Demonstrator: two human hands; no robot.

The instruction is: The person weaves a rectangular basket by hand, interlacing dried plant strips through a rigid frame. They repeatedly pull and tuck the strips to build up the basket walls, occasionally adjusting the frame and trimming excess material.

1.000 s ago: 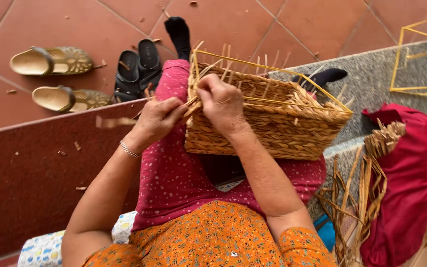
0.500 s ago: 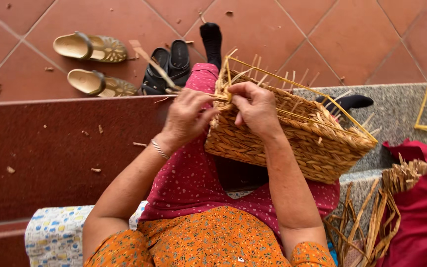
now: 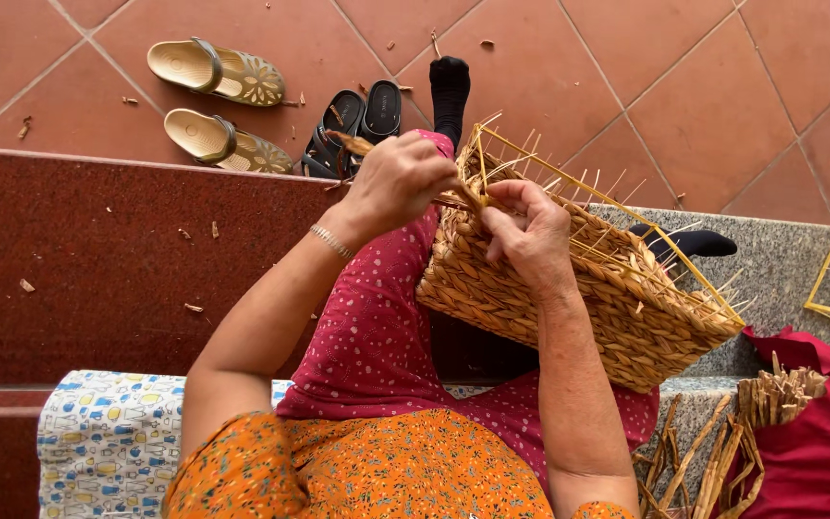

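Woven basket (image 3: 569, 298) on lap, left hand (image 3: 401, 183) pinching a straw strand (image 3: 453, 197), right hand (image 3: 530, 235) gripping rim.

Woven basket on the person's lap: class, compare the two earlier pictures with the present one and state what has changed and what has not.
The left hand has pulled a straw strand up and leftwards, away from the rim of the woven basket. The right hand stays pressed on that rim. The basket still rests on the lap; the sandals lie where they were.
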